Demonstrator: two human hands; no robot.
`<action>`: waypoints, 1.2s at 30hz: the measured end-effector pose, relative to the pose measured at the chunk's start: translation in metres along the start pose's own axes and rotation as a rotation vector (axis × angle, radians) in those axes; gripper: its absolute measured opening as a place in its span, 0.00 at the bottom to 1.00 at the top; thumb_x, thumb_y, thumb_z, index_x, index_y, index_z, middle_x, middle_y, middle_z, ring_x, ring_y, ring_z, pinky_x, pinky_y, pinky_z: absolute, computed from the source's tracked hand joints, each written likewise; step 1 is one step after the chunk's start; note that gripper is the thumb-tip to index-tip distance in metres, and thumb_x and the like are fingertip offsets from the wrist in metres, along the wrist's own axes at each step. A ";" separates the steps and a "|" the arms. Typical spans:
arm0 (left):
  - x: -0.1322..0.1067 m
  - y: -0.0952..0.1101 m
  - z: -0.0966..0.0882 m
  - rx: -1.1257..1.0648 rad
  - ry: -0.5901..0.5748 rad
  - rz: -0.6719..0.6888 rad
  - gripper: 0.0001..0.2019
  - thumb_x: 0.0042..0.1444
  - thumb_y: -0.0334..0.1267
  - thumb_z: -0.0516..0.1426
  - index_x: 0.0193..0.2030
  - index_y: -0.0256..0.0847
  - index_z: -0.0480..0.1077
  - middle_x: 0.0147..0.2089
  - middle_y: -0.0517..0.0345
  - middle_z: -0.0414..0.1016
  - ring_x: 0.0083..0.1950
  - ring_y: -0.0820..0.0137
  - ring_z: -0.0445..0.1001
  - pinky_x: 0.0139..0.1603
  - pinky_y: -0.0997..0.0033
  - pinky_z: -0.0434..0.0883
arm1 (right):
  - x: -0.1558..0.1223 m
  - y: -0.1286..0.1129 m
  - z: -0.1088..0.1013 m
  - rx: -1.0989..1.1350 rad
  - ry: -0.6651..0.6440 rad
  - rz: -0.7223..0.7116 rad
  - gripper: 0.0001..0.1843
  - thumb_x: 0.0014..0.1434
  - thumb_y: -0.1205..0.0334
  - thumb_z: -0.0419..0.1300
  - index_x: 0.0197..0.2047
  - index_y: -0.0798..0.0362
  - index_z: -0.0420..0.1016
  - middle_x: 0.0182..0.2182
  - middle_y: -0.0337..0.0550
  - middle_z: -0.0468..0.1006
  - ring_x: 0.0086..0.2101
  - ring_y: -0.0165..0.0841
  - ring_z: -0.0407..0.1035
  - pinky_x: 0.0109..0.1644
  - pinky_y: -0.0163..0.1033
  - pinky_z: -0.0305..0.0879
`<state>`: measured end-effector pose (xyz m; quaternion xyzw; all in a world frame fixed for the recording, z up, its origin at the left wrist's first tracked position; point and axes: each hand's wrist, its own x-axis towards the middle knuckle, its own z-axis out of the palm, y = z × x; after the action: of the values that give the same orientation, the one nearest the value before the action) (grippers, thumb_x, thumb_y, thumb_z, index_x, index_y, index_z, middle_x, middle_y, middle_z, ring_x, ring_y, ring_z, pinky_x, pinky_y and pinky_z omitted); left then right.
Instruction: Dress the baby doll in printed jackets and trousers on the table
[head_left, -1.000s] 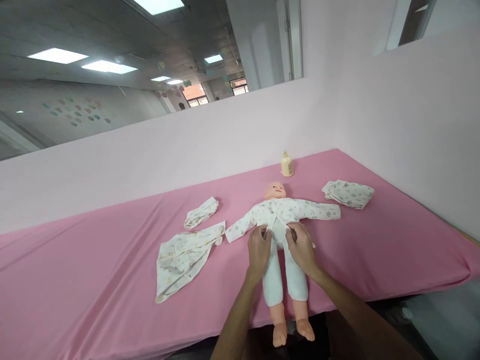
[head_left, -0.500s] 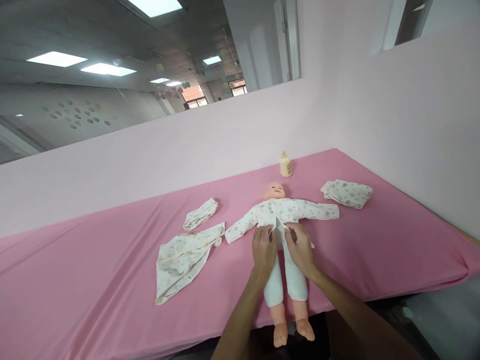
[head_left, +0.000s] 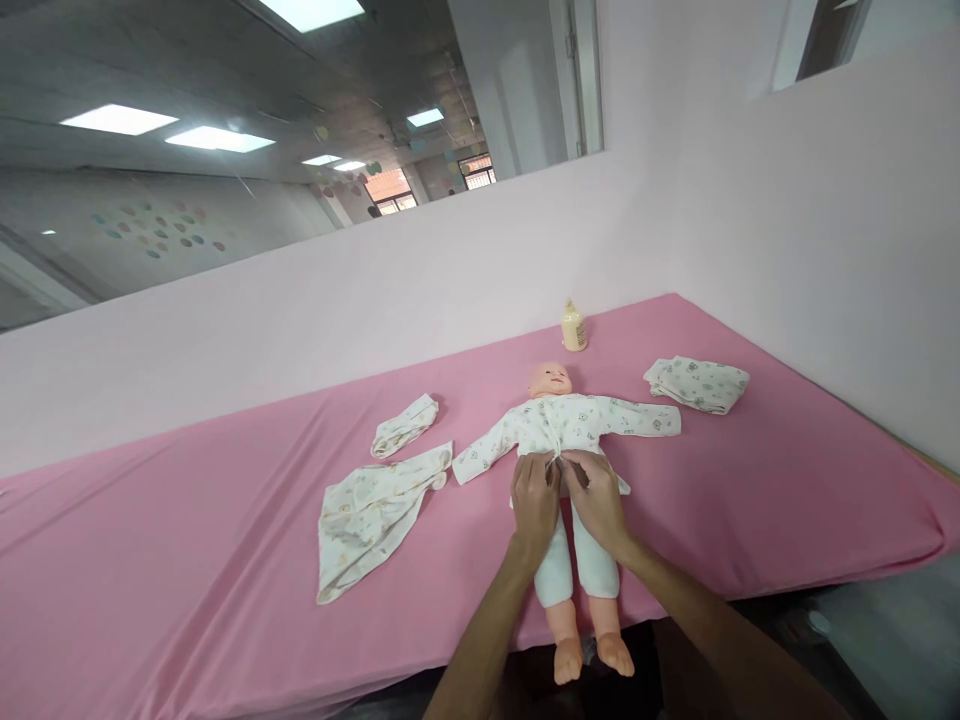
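Note:
A baby doll (head_left: 553, 380) lies on its back, feet toward me, over the near edge of the pink-covered table. It wears a white printed baby shirt (head_left: 637, 418) with both sleeves spread out, and its legs are white down to the shins. Over the doll's belly my left hand (head_left: 537, 492) pinches one front edge of the shirt. My right hand (head_left: 592, 490) pinches the other edge right beside it. Both hands' fingers are closed and nearly touch at the middle of the shirt front. The fingertips partly hide the cloth between them.
Left of the doll lie a spread printed cloth garment (head_left: 375, 515) and a small folded one (head_left: 405, 427). A folded printed cloth (head_left: 697, 385) lies to the right. Behind the doll's head stands a cream pump bottle (head_left: 574, 330), near the white wall (head_left: 450, 290).
My two hands have come closer together, drawing the shirt's front edges in to the middle. The gap at the front of the shirt has narrowed.

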<state>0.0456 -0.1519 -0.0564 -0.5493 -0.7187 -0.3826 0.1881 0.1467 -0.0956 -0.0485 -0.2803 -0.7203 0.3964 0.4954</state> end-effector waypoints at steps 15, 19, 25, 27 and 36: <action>-0.002 0.002 0.001 -0.042 0.008 -0.031 0.10 0.65 0.34 0.50 0.39 0.38 0.71 0.34 0.51 0.74 0.38 0.64 0.71 0.37 0.65 0.68 | -0.004 0.000 0.002 0.040 0.002 0.028 0.11 0.65 0.62 0.53 0.42 0.46 0.77 0.42 0.44 0.81 0.45 0.41 0.74 0.52 0.50 0.68; 0.001 0.008 -0.004 -0.183 -0.055 -0.209 0.11 0.64 0.37 0.49 0.38 0.39 0.73 0.35 0.52 0.75 0.37 0.65 0.71 0.38 0.64 0.69 | -0.005 -0.002 0.004 0.008 -0.012 -0.007 0.12 0.65 0.63 0.53 0.43 0.45 0.78 0.45 0.44 0.81 0.47 0.41 0.74 0.53 0.51 0.70; 0.005 0.009 -0.015 -0.512 -0.137 -0.500 0.12 0.61 0.42 0.53 0.42 0.41 0.76 0.41 0.52 0.79 0.40 0.66 0.75 0.42 0.65 0.71 | -0.007 -0.003 0.007 0.000 -0.059 -0.072 0.15 0.65 0.64 0.52 0.47 0.48 0.79 0.49 0.47 0.80 0.51 0.43 0.73 0.56 0.54 0.70; 0.007 0.008 -0.019 -0.635 -0.170 -0.562 0.12 0.60 0.42 0.54 0.42 0.39 0.76 0.40 0.53 0.79 0.39 0.67 0.75 0.40 0.68 0.71 | -0.008 -0.003 0.007 -0.016 -0.071 -0.085 0.17 0.64 0.66 0.52 0.47 0.47 0.80 0.51 0.47 0.79 0.51 0.43 0.73 0.57 0.53 0.70; 0.015 0.007 -0.023 -0.711 -0.226 -0.641 0.16 0.61 0.49 0.53 0.35 0.38 0.72 0.30 0.58 0.73 0.32 0.71 0.70 0.33 0.72 0.68 | -0.008 -0.006 0.006 -0.058 -0.143 -0.135 0.16 0.63 0.67 0.50 0.44 0.49 0.80 0.53 0.48 0.77 0.53 0.41 0.71 0.57 0.54 0.68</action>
<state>0.0437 -0.1583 -0.0289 -0.3685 -0.6924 -0.5810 -0.2174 0.1438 -0.1071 -0.0484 -0.2163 -0.7823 0.3602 0.4599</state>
